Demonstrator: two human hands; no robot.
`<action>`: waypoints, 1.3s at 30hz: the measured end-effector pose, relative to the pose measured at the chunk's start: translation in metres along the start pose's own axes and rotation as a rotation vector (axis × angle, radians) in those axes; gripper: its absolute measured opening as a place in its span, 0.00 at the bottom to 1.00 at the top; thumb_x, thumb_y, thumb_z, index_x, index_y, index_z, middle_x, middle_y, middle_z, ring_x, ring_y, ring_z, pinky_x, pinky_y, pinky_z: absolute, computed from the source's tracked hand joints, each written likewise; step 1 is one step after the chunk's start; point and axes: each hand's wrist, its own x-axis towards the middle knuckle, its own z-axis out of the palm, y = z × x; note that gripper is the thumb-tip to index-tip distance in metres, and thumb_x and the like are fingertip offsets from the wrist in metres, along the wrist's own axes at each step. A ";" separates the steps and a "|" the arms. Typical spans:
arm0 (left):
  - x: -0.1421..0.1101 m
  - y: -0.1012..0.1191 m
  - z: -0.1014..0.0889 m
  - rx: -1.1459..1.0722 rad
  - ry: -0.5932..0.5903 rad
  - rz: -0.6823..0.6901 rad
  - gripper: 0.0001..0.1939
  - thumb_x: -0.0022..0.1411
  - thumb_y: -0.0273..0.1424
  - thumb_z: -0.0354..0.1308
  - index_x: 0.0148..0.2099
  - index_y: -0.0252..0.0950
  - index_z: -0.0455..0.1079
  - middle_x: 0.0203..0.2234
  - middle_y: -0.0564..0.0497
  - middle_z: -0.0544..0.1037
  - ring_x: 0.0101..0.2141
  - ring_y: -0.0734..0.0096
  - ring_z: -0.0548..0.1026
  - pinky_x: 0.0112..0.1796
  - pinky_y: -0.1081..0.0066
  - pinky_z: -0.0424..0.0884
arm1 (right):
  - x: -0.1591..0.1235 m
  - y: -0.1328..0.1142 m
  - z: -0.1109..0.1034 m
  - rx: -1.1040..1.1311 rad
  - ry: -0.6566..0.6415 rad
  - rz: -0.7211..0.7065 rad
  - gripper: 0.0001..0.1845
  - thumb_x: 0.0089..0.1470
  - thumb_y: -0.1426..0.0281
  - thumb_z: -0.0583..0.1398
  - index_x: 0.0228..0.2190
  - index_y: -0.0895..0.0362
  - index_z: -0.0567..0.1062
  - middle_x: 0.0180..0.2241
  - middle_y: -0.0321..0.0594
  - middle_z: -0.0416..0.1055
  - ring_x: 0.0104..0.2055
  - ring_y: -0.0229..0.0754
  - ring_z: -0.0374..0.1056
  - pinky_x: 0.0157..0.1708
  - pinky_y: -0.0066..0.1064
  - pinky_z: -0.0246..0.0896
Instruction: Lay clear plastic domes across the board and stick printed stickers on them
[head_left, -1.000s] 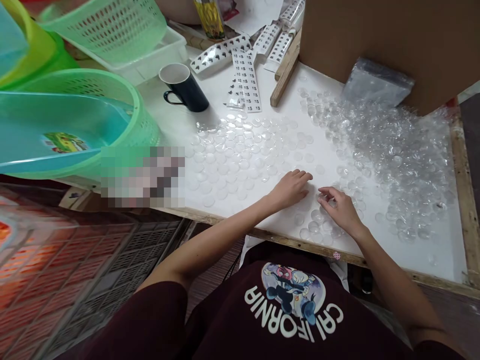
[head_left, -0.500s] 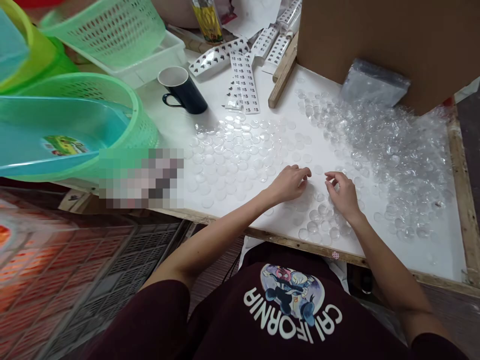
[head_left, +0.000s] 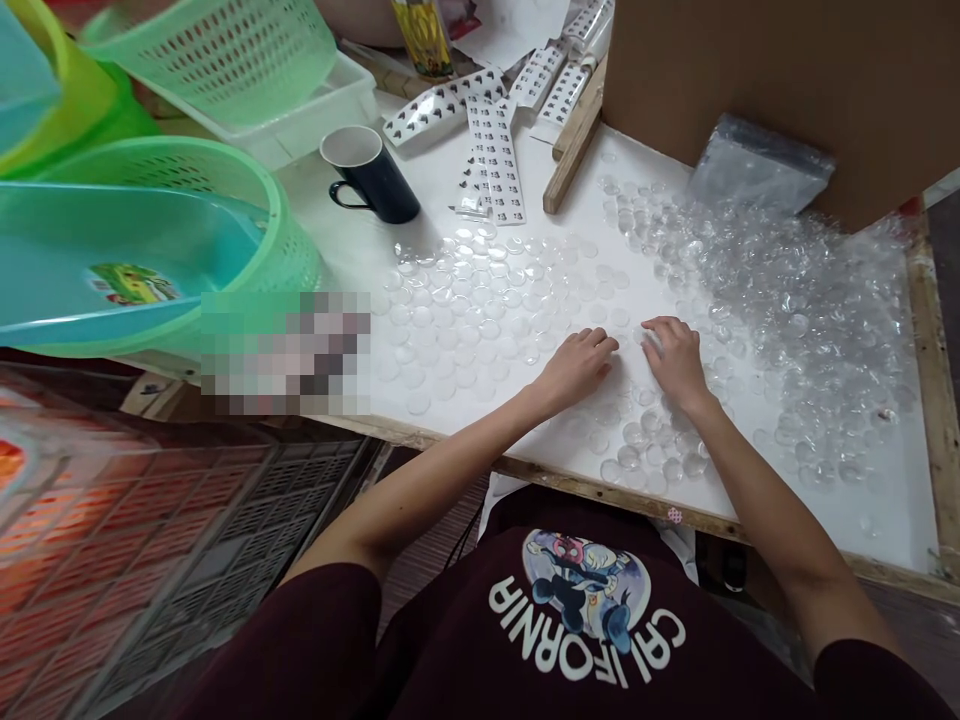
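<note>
Clear glass domes cover the white table (head_left: 352,250). Flat-laid domes (head_left: 480,300) spread across the middle, and a loose heap of domes (head_left: 787,310) lies to the right. My left hand (head_left: 577,365) rests palm down on the table with fingers curled lightly over the domes. My right hand (head_left: 675,360) sits just beside it, fingertips bent down onto one dome near the heap's edge. A small cluster of domes (head_left: 652,450) lies below my right wrist near the front edge.
A dark mug (head_left: 371,175) stands at the back left. Sticker sheets (head_left: 495,150) and a wooden stick (head_left: 574,135) lie behind the domes. Green baskets (head_left: 187,190) and a teal basin (head_left: 112,270) crowd the left. A cardboard box (head_left: 780,80) and plastic bag (head_left: 757,165) stand at back right.
My right hand has moved up and left from the small cluster toward my left hand, which curled slightly and stayed about where it was.
</note>
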 end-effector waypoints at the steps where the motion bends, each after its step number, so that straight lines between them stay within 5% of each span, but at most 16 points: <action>1: 0.000 0.000 0.000 0.014 0.000 0.020 0.13 0.67 0.23 0.51 0.52 0.33 0.69 0.47 0.41 0.74 0.48 0.56 0.72 0.47 0.59 0.69 | -0.003 -0.002 -0.003 0.015 0.009 -0.006 0.15 0.61 0.72 0.55 0.47 0.55 0.75 0.50 0.49 0.74 0.51 0.55 0.67 0.49 0.46 0.57; 10: -0.019 -0.007 0.005 0.044 -0.039 0.183 0.09 0.70 0.23 0.50 0.44 0.32 0.71 0.41 0.43 0.76 0.42 0.61 0.72 0.43 0.64 0.68 | -0.047 -0.023 -0.015 0.104 -0.276 -0.270 0.10 0.63 0.69 0.57 0.44 0.52 0.76 0.46 0.45 0.77 0.48 0.52 0.70 0.47 0.44 0.60; 18: -0.025 -0.002 0.000 0.014 0.015 0.186 0.12 0.69 0.21 0.48 0.49 0.34 0.71 0.41 0.44 0.77 0.43 0.62 0.73 0.45 0.64 0.69 | -0.033 -0.018 -0.008 0.189 -0.194 -0.088 0.13 0.62 0.72 0.56 0.47 0.55 0.74 0.37 0.42 0.78 0.39 0.47 0.73 0.48 0.44 0.57; 23: -0.033 0.002 -0.002 0.020 -0.066 0.285 0.07 0.67 0.29 0.57 0.46 0.33 0.72 0.43 0.42 0.76 0.42 0.60 0.73 0.43 0.63 0.69 | -0.041 -0.015 -0.015 0.135 -0.081 -0.050 0.13 0.62 0.70 0.56 0.47 0.55 0.74 0.45 0.47 0.76 0.42 0.50 0.72 0.47 0.45 0.58; 29: -0.026 -0.006 0.007 0.006 -0.032 0.205 0.08 0.68 0.22 0.53 0.44 0.34 0.72 0.41 0.44 0.77 0.43 0.61 0.73 0.44 0.64 0.68 | -0.071 -0.025 -0.019 0.083 -0.236 -0.271 0.10 0.65 0.68 0.56 0.44 0.53 0.76 0.46 0.45 0.77 0.49 0.51 0.70 0.47 0.43 0.57; 39: -0.021 -0.008 0.006 -0.262 0.020 0.019 0.14 0.68 0.21 0.50 0.52 0.35 0.70 0.40 0.46 0.79 0.43 0.65 0.76 0.42 0.66 0.72 | -0.067 -0.028 -0.011 0.052 -0.203 -0.240 0.11 0.65 0.71 0.54 0.44 0.54 0.76 0.42 0.43 0.78 0.45 0.49 0.69 0.46 0.42 0.54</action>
